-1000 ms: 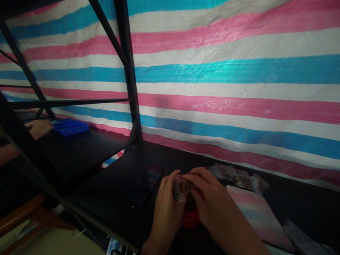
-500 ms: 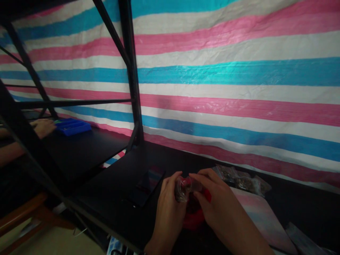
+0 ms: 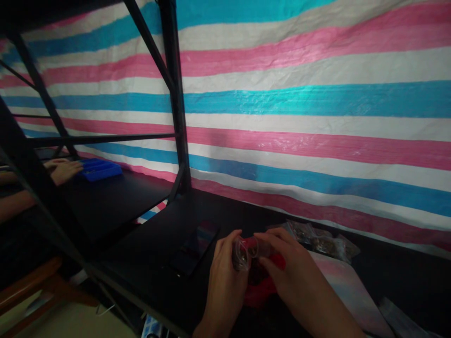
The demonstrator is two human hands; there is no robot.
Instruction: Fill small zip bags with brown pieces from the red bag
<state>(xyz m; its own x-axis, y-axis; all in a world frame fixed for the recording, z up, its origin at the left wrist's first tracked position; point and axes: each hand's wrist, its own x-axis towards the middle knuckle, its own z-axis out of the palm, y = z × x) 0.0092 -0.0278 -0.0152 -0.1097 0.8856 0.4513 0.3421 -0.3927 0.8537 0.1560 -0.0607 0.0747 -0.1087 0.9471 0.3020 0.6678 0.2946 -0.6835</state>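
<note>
Both my hands are close together over the black table. My left hand (image 3: pixel 227 267) is closed around a small clear plastic bag (image 3: pixel 242 256), whose mouth is spread. From the other side, my right hand (image 3: pixel 283 263) pinches a small clear cup-like piece (image 3: pixel 254 246). Its round rim meets the bag's mouth, and small dark bits show inside. Whether the two are separate pieces is hard to tell. Under my hands sits a red container (image 3: pixel 259 293) with dark contents, partly hidden by my fingers.
Filled clear bags (image 3: pixel 324 241) lie behind my right hand. A pale flat sheet (image 3: pixel 348 286) and a clear plastic bag (image 3: pixel 405 317) are at right. A dark phone (image 3: pixel 193 249) lies left. Beyond the black frame (image 3: pixel 178 117), another person's hands (image 3: pixel 65 170) touch a blue tray (image 3: pixel 100 170).
The clear cup-like piece has turned so that its round rim shows more, close against the bag. My hands have barely moved. The other person's hands have shifted right to the blue tray.
</note>
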